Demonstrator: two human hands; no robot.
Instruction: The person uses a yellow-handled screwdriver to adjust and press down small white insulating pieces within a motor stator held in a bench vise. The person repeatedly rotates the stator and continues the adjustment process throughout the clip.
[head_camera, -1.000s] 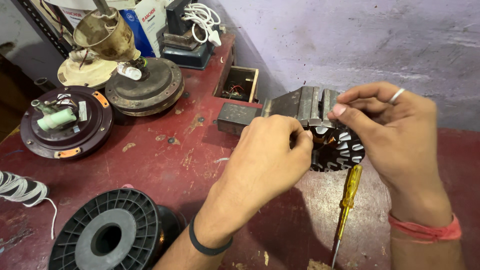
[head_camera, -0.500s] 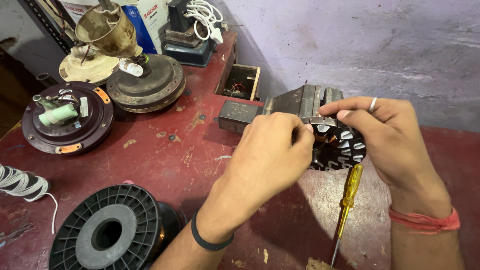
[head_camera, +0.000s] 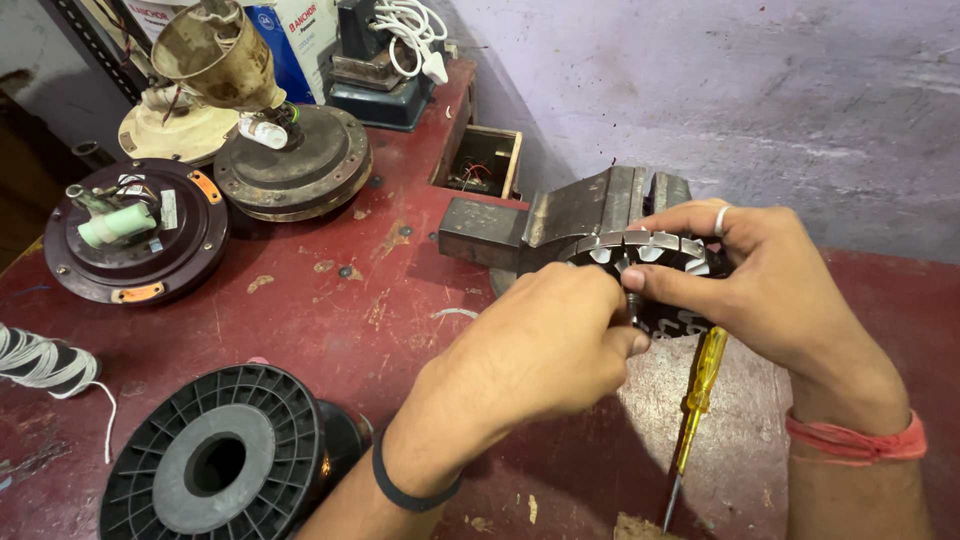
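A round slotted metal stator core (head_camera: 655, 250) sits in front of a grey bench vise (head_camera: 570, 215) on the red workbench (head_camera: 330, 300). My right hand (head_camera: 760, 285), with a ring and a red wrist thread, wraps over the core's top and right side. My left hand (head_camera: 545, 345), with a black wristband, is closed against the core's left side, fingertips pinched at its slots; what they pinch is hidden. A yellow-handled screwdriver (head_camera: 695, 390) lies on the bench just under my hands.
A black plastic spool (head_camera: 215, 460) stands at the front left. Two fan motor housings (head_camera: 130, 235) (head_camera: 295, 165) and a brass-coloured cover (head_camera: 215, 50) sit at the back left. A small open wooden box (head_camera: 485, 160) is behind the vise. White cord (head_camera: 40, 360) lies at the left edge.
My hands and the core have shifted slightly down and left against the vise. My right thumb now presses closer to my left fingertips.
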